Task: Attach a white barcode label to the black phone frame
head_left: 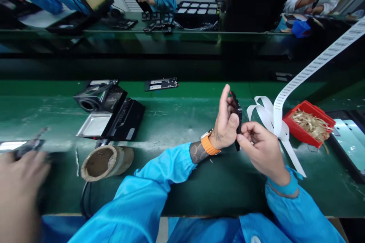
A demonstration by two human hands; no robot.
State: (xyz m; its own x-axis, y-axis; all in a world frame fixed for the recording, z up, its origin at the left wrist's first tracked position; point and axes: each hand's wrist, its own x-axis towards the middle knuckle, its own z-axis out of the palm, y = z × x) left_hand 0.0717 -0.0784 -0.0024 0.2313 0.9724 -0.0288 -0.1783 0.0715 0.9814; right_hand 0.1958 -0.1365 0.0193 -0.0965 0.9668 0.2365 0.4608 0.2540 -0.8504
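Observation:
A dark, slim phone frame (238, 115) is held upright and nearly edge-on to the camera. My left hand (224, 127) supports it from the left, thumb bent against it and fingers stretched upward. On the other side, my right hand (261, 150) has thumb and fingertips closed at the frame's lower edge; any small piece between them is hidden. Just right of the hands, a white strip of barcode labels (309, 70) comes down to the bench, where loops of white backing tape (264, 112) lie.
A red bin (302, 136) holds tape scraps. Left stand a black device (128, 117) and a cardboard roll (98, 163). A phone frame (162, 83) lies farther back on the green bench (182, 121). A blurred co-worker's hand (25, 182) is far left; other people work opposite.

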